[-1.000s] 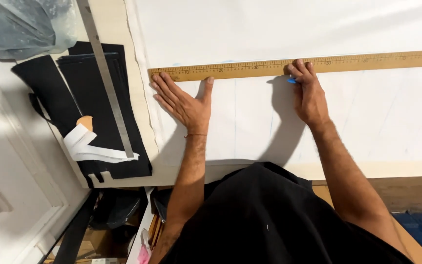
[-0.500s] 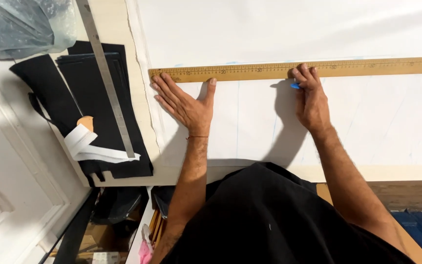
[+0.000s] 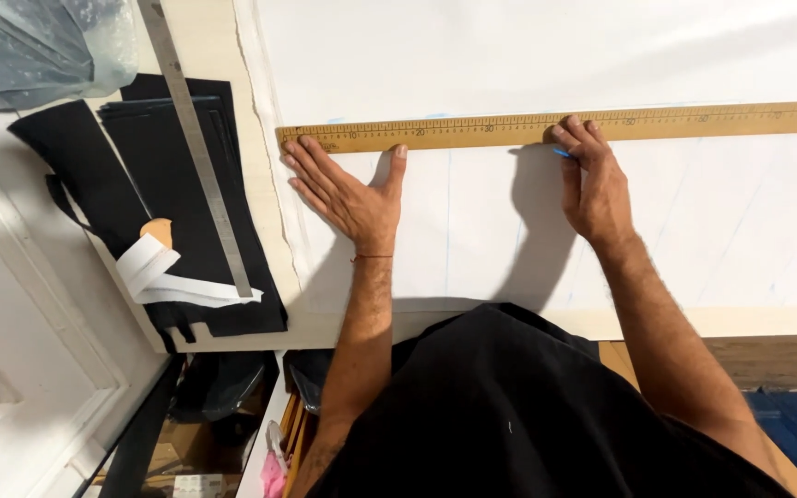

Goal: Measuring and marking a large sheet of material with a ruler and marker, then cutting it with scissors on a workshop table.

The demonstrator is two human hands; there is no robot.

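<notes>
Far left: clear plastic bag [image 3: 39, 41]; black fabric pieces [image 3: 177, 212] under a steel ruler [image 3: 197, 152] on the desk [image 3: 205, 46].
Left hand [image 3: 348, 189]: spread wide, flat, pinning the wooden ruler [image 3: 509, 127] near its left end.
Right hand [image 3: 592, 180]: pinched narrow on blue chalk [image 3: 562, 153] at the ruler's lower edge.
Progress: faint blue lines already on the white sheet [image 3: 509, 55]; the stretch to the right looks unmarked.

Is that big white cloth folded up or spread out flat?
Spread flat: the white cloth covers the table under the wooden ruler, which the left hand steadies.
</notes>
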